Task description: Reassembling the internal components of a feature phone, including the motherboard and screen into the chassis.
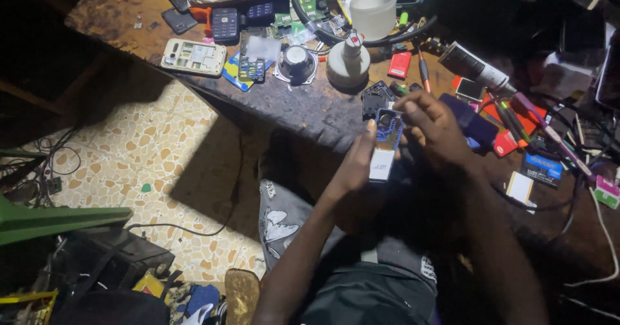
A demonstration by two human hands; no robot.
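My left hand [355,163] holds a small opened phone body [385,145], blue-edged with a white part at its lower end, upright over the edge of a dark wooden workbench [303,108]. My right hand [434,126] pinches the top of the same phone, fingertips at its upper end. A black phone cover [376,97] lies on the bench just behind the hands.
The bench holds an open cream phone [194,57], a dark keypad phone [225,23], a small speaker [296,63], a white bottle [349,61], a translucent cup [372,12], a tube [475,66], pens, cards and cables. Patterned tile floor [148,150] lies left, with wires.
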